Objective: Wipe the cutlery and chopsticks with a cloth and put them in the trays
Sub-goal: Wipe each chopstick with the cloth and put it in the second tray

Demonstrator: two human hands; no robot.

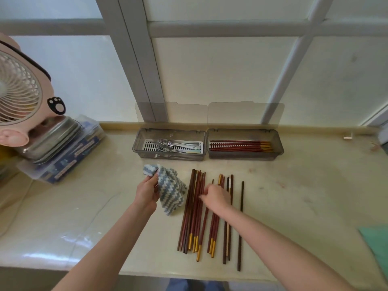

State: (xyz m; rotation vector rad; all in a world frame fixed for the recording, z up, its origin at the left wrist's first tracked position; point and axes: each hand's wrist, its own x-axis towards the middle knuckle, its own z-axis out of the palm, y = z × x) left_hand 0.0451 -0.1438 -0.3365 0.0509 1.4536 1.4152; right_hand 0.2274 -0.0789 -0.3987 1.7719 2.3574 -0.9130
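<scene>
1. Left hand [147,191]: fingers closed around a bunched blue-and-white cloth [168,185], held just above the counter [315,196], left of the loose chopsticks [197,208].
2. Right hand [214,197]: fingers spread and curled down onto the middle of the loose chopsticks, touching several; whether any one is pinched cannot be told.
3. Loose chopsticks: a row lying roughly parallel, pointing toward the trays, near ends close to the counter edge. Some have gold tips; the right-most are darker and lie apart.
4. Risk, judged: picking one stick from the packed left group may roll its neighbours; those nearest the edge could slip off the counter.
5. Risk, judged: a stick lifted by its middle with fingertips alone may pivot and drop before the cloth closes on it.
6. Risk, judged: the upright clear lids behind the trays could be knocked when reaching in.
7. Left tray [169,144]: forks and other steel cutlery on a white slotted insert.
8. Right tray [245,144]: red-brown chopsticks with gold ends, laid lengthwise, side by side.
9. The trays touch, at the back of the counter, below the window.
</scene>
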